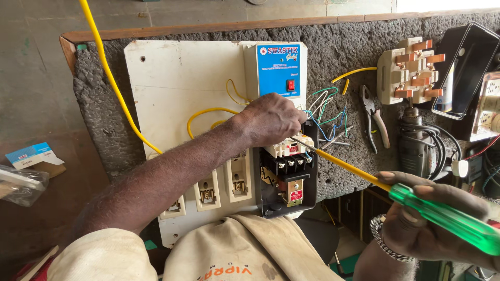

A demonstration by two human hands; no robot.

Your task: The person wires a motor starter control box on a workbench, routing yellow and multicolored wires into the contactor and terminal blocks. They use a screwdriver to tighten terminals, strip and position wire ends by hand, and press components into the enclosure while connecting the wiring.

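Note:
My left hand (273, 120) rests fingers-down on the top of a black contactor unit (287, 174) mounted on a white panel board (177, 88), gripping it near a bunch of coloured wires (328, 112). My right hand (424, 224) holds a screwdriver (442, 213) with a green handle and a yellow shaft. Its tip reaches the white terminal block (285, 148) just under my left fingers. A blue and white control box (278, 70) with a red switch sits above the contactor.
Pliers (374, 122) lie on the grey padded bench to the right. Further right are a beige fuse block (409, 70), a black phone (466, 67) and a drill (416, 143) with black cable. A yellow cable (112, 83) crosses the board's left side. A small box (34, 156) lies on the floor.

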